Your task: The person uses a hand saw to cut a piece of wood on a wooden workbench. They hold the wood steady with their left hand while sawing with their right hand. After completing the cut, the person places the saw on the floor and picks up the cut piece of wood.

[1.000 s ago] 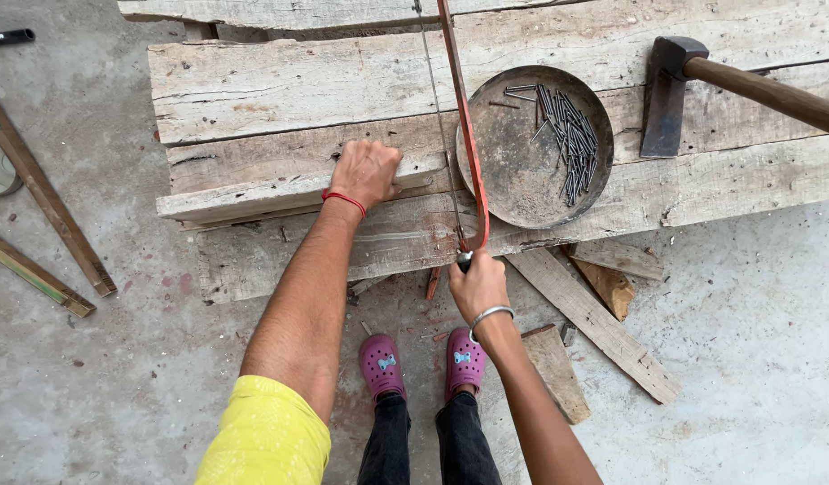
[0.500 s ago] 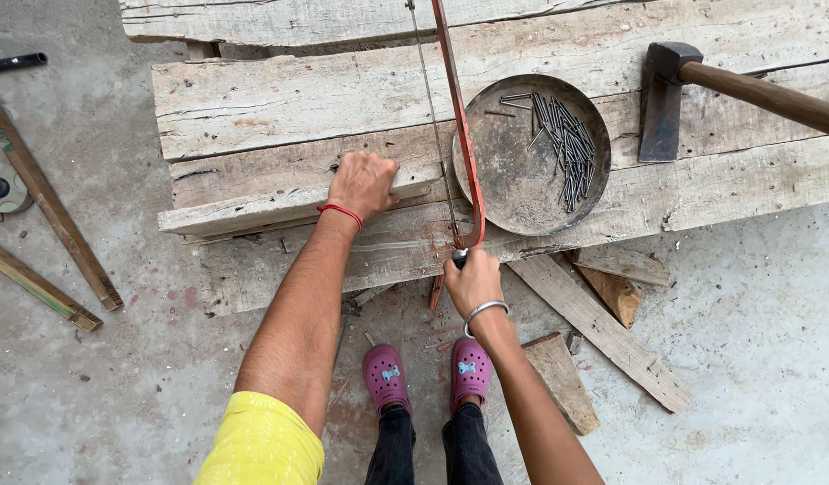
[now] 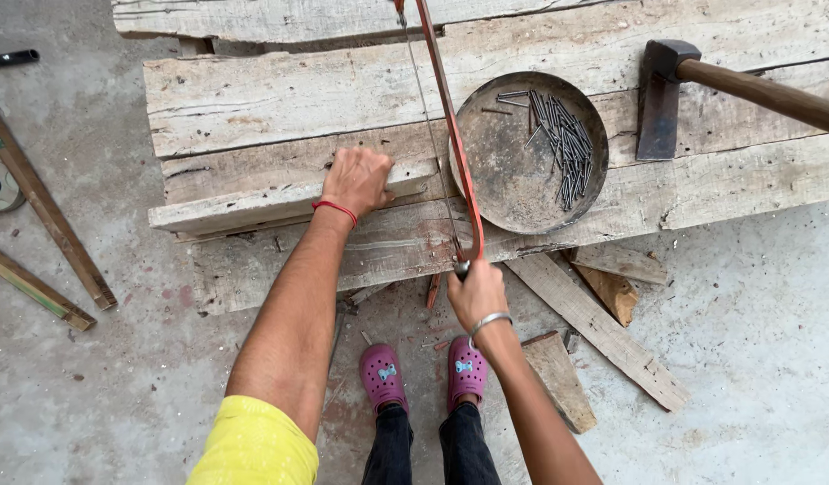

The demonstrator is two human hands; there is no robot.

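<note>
**Sawing a plank, left hand bracing**

Right hand (image 3: 475,292) has its grip clenched round the handle of a red-framed hacksaw (image 3: 450,135), near the front edge of the rough plank bench (image 3: 253,99). Saw frame runs away from the body up to the top of the picture; thin blade sits just left of the frame, though where exactly it meets the wood is hard to tell. Left hand (image 3: 359,180), red band at the wrist, presses knuckles-up on a narrow plank (image 3: 235,202) lying on the bench, fingers curled on its far edge. Just right of the saw, a round rusty metal pan (image 3: 504,180) holds loose nails (image 3: 562,144). Hammer (image 3: 666,99) lies further right. Wood offcuts (image 3: 603,328) on the concrete floor by pink clogs (image 3: 383,375).
</note>
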